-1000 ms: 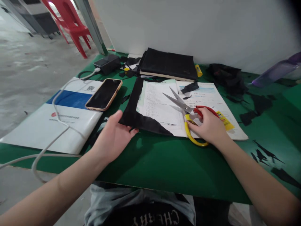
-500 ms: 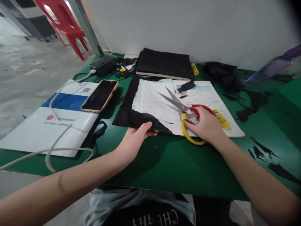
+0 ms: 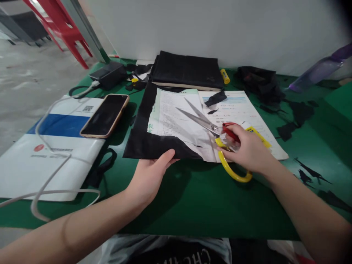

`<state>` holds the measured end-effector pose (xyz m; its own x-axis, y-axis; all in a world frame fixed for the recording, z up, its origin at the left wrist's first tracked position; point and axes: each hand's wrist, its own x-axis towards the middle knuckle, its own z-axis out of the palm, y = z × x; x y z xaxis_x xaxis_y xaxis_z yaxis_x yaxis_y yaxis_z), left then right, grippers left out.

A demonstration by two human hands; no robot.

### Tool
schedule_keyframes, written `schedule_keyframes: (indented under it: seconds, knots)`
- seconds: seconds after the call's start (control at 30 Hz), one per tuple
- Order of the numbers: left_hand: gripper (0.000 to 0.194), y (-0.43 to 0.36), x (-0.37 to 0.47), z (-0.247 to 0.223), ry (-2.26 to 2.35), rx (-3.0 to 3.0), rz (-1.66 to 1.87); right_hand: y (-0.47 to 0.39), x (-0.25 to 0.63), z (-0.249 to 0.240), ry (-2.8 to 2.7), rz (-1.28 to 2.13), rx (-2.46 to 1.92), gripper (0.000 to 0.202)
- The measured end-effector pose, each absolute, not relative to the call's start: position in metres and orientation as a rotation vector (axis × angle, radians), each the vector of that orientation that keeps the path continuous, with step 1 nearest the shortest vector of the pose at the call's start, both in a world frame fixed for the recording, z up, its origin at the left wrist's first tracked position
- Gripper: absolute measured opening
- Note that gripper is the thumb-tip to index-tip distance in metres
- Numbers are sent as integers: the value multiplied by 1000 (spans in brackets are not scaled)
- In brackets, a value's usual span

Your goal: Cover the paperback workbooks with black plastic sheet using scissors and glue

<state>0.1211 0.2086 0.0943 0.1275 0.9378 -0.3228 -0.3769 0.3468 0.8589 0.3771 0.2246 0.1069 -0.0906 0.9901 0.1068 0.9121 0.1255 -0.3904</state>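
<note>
An open book (image 3: 181, 110) lies on the green table, its left cover wrapped along the edges in black material (image 3: 162, 145). My left hand (image 3: 154, 176) grips the lower edge of that cover, thumb on top and fingers underneath. In my right hand (image 3: 247, 150) are scissors (image 3: 206, 121) with one red and one yellow handle, the blades parted and pointing up-left over the pages. Something crumpled and whitish shows by the handles, too unclear to name. A torn black scrap (image 3: 216, 98) rests on the right page, near a yellow wrapper (image 3: 258, 136).
A phone (image 3: 106, 115) lies on a white-and-blue folder (image 3: 55, 154) at left, crossed by a white cable (image 3: 52, 176). Behind are a black adapter (image 3: 108, 75), a black-covered book (image 3: 188, 69) and a glue stick (image 3: 225, 76). Black scraps (image 3: 295, 113) and a purple bottle (image 3: 316, 71) are at right.
The view has shifted slightly. My right hand with the scissors has come a little nearer, and the yellow handle has swung down and right. My left hand keeps its hold on the cover.
</note>
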Motion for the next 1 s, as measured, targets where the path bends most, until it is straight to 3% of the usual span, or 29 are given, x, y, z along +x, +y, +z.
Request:
schedule_keyframes:
  seconds: [0.1,0.4,1.0]
  knots:
    - [39,209,118,93,1010,681,1060,217,373,117,-2180,510,-1792,54]
    - [39,212,110,92,974,608,918,208,364,127,-2313,735,-1795,39]
    - [40,213,106,91,906,487,912,214,386,117,-2622,303,-1709,49]
